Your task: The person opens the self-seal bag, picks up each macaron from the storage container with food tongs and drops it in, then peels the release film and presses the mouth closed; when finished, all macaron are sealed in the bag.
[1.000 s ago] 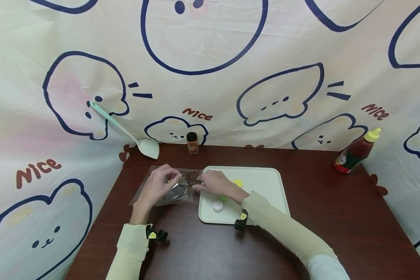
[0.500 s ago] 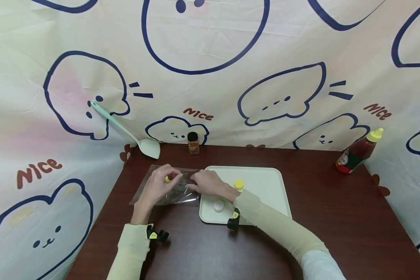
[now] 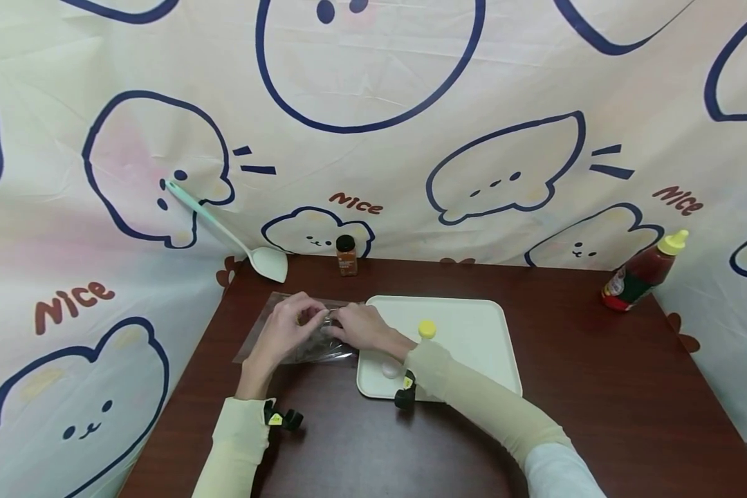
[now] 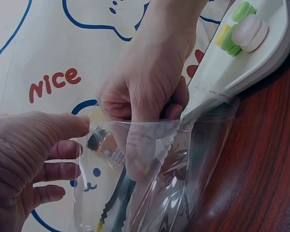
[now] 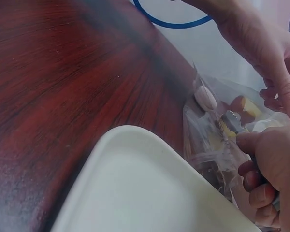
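My left hand point(image 3: 288, 325) pinches the rim of a clear plastic bag point(image 4: 157, 145) between thumb and finger, its other fingers loosely bent. My right hand point(image 3: 361, 326) reaches into the bag's mouth and grips serrated metal tongs point(image 5: 230, 121). Their toothed ends are inside the bag, near a pale oval macaron point(image 5: 205, 98) and a yellow piece point(image 5: 250, 107); whether they grip anything is unclear. On the cream tray point(image 3: 467, 321) beside the bag lie green macarons point(image 4: 230, 42), a pinkish-white macaron point(image 4: 250, 33) and a yellow macaron point(image 3: 427, 329), partly hidden by my right arm in the head view.
A small spice jar point(image 3: 346, 256) with a black lid stands at the table's back edge. A turner point(image 3: 268, 263) leans on the printed cloth at the back left. A red sauce bottle point(image 3: 641, 277) with a yellow cap stands at the back right.
My right hand has shifted left with the tongs, deeper into the bag and closer to my left hand. The left hand stays at the bag's rim, almost still.
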The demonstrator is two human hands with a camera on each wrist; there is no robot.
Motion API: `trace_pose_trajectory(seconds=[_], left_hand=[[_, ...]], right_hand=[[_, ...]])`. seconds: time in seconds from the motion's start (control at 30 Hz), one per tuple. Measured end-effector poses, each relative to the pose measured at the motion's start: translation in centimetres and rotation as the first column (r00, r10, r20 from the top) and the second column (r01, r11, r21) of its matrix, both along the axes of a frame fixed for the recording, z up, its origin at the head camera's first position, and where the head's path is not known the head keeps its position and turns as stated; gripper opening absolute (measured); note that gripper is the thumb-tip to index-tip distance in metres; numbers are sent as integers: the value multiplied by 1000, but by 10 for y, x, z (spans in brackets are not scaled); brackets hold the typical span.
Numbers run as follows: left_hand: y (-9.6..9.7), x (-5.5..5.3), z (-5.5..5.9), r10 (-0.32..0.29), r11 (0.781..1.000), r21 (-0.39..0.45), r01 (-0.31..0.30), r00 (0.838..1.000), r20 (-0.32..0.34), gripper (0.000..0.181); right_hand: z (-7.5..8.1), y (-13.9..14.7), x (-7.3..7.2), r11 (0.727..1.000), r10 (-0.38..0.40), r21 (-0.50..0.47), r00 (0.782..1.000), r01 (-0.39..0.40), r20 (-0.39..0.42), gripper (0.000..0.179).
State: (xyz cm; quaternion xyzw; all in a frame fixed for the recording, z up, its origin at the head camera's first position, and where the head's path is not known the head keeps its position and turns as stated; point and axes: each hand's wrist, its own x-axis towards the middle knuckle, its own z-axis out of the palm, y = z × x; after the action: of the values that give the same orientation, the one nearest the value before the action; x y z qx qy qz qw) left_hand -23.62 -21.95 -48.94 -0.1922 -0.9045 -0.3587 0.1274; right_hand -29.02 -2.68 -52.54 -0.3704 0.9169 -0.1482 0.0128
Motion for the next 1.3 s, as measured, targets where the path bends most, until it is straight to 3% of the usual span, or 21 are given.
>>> trace_pose_trajectory(seconds=[0.33, 0.53, 0.73, 1.03, 1.3], left_hand=[[4, -2, 2, 1, 1000, 4, -1, 1000, -19, 4], [6, -4, 1, -8, 1000, 0, 8, 999, -36, 5], [6, -2, 3, -6, 1000, -12, 6, 999, -52, 5], [3, 0, 3, 24, 999, -24, -25, 998, -57, 5], [3, 3, 2, 45, 999, -23, -46, 998, -40, 5]], right_hand=[[-5, -2, -5, 999, -45, 4, 999, 45, 15, 32], [2, 3, -4, 999, -35, 2, 999, 35, 28, 24], [6, 14, -1, 1000, -7, 0, 1000, 7, 31, 40], [13, 36, 9, 999, 42, -6, 999, -42, 15, 33], [19, 59, 19, 997, 27, 72, 1000, -26, -10, 34]])
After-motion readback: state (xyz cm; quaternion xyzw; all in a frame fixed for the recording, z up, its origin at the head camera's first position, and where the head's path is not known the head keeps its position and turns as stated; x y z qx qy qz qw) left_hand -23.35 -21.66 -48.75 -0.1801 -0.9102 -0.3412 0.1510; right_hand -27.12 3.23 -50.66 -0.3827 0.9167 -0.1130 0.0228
